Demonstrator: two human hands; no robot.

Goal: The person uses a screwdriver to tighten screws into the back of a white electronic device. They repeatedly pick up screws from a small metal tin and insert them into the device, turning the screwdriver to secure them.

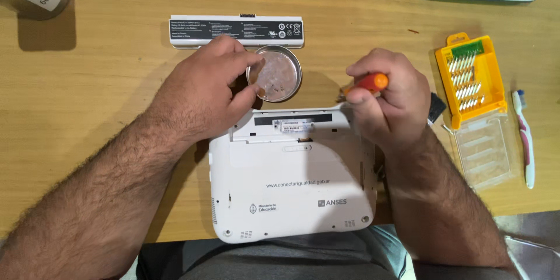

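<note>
On the wooden tabletop (87,81), the left hand (204,90) pinches its fingertips together at the rim of a small round metal dish (279,74), which sits between a white battery (236,31) and an upturned white laptop (291,175). The right hand (388,96) is clamped on an orange-handled screwdriver (368,83) at the laptop's far right corner, with a yellow bit case (471,79) lying open nearby.

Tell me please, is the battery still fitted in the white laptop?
No, the long white battery lies on the wooden table beyond the small metal dish, apart from the upturned laptop, whose battery bay is open.
</note>
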